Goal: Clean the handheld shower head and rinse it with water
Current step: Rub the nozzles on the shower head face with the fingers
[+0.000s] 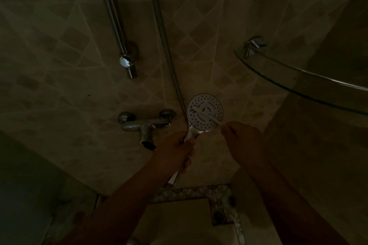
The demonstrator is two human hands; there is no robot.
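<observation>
The handheld shower head [211, 105] has a round white face dotted with dark nozzles and faces me in front of the tiled wall. My left hand [175, 149] grips its chrome handle just below the face. My right hand [243, 139] pinches the handle of a white toothbrush [205, 116]. The brush lies across the face, its head near the left side. The metal hose [159, 26] runs up from behind the shower head along the wall.
A chrome mixer tap [145, 125] sticks out of the wall left of the shower head. A slide rail [113, 16] with its bracket hangs above it. A curved glass shelf [298, 79] juts out at the right. A floor drain [219, 215] lies below.
</observation>
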